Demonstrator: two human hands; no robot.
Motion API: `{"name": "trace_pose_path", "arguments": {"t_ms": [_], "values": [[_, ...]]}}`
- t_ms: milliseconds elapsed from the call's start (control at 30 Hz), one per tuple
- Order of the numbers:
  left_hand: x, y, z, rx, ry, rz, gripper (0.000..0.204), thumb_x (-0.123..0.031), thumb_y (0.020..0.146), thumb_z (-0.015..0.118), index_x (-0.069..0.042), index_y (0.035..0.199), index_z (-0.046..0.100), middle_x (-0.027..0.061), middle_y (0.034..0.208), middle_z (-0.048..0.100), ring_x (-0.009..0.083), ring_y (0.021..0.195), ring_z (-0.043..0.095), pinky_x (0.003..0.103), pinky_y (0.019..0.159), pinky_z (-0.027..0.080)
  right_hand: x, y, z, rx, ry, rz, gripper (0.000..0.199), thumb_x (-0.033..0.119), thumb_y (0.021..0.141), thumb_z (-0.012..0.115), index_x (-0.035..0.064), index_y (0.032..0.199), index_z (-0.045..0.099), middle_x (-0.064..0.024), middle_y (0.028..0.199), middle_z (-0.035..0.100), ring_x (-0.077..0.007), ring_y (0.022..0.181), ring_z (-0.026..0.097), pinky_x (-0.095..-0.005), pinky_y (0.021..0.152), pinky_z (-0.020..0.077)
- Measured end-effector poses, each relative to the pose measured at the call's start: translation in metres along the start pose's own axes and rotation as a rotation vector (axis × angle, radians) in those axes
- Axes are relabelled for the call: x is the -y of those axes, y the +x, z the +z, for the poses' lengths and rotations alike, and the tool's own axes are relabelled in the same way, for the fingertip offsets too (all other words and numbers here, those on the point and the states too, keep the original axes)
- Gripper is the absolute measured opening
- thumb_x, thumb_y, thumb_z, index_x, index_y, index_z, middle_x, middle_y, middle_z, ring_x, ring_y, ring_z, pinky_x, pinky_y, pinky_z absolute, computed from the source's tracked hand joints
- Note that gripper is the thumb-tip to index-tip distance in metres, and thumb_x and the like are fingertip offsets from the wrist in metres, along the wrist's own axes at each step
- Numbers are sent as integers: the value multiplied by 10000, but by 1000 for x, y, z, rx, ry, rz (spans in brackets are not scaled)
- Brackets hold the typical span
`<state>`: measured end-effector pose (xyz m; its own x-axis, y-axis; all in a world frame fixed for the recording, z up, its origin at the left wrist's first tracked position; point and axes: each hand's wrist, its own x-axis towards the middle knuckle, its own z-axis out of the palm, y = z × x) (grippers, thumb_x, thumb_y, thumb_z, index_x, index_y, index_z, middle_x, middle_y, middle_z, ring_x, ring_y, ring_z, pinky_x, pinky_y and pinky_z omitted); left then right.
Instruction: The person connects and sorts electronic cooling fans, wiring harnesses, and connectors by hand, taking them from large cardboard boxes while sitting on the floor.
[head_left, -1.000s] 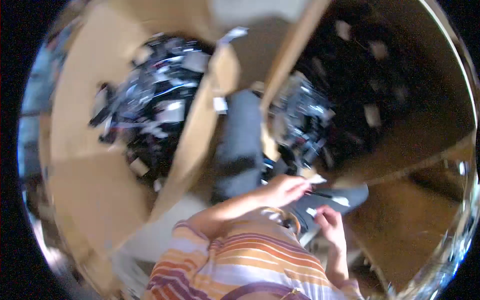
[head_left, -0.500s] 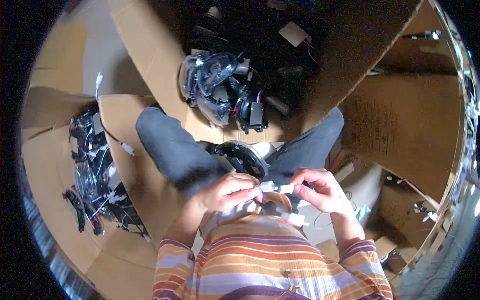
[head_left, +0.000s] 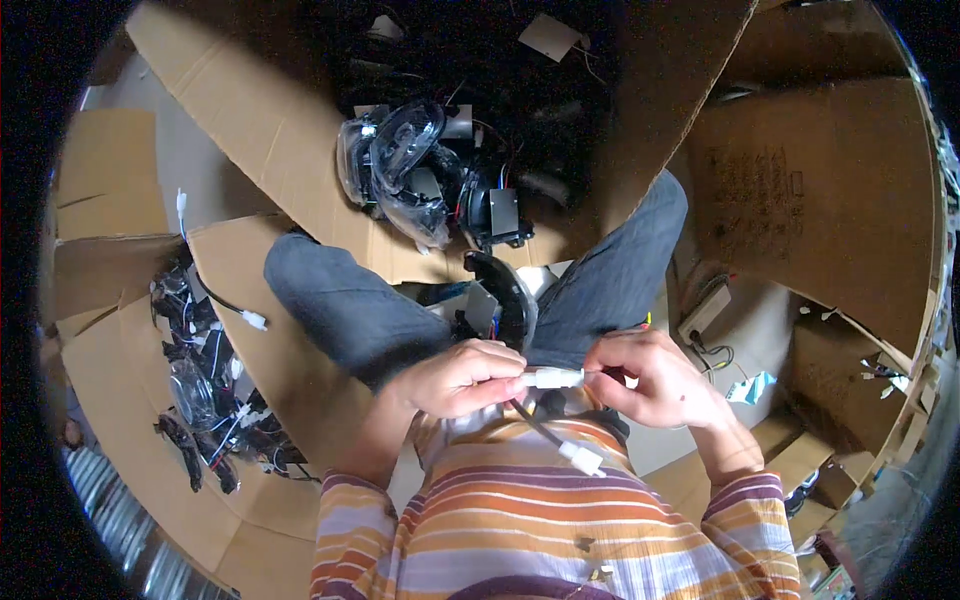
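Both hands pinched shut: my left hand [head_left: 462, 378] and right hand [head_left: 655, 380] hold the white connector [head_left: 552, 378] between them; second plug [head_left: 583, 459] dangles, apparently unjoined.

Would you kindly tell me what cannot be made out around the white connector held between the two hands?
Head view only:
- White connector: its ends are hidden by the left hand and the right hand, so whether it is fully mated cannot be told.
- Black cable to the second white plug: its upper end vanishes under the left hand.
- Black curved part between the knees: too dark to identify.
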<state>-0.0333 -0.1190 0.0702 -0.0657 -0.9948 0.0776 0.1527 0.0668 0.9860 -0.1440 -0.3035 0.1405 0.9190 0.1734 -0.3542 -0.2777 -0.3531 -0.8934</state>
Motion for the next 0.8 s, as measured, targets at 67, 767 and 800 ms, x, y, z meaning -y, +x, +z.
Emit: {"name": "trace_pose_path", "arguments": {"t_ms": [67,767,800], "values": [[0,2,2,1,23,-9,197,-115,807,402,7,669,474,95,611,474,236,574,461,304,538,351,-2,-3,3,-15,-6,-52,66,70,689,488,8,665,491,-127,571,492,-253,516,496,-329,468,373],[11,-12,7,-493,-588,-343,175,-92,768,505,46,876,511,58,719,517,78,511,410,175,463,337,-12,-29,-13,-234,304,61,86,81,739,500,2,710,519,-45,602,505,-100,523,463,-213,442,345],[14,-17,4,-468,-620,-336,162,-83,782,478,38,883,514,40,706,520,66,551,437,181,546,374,-13,-28,-13,-240,243,30,86,81,736,501,1,708,519,-61,610,508,-120,523,474,-220,439,347]]}}
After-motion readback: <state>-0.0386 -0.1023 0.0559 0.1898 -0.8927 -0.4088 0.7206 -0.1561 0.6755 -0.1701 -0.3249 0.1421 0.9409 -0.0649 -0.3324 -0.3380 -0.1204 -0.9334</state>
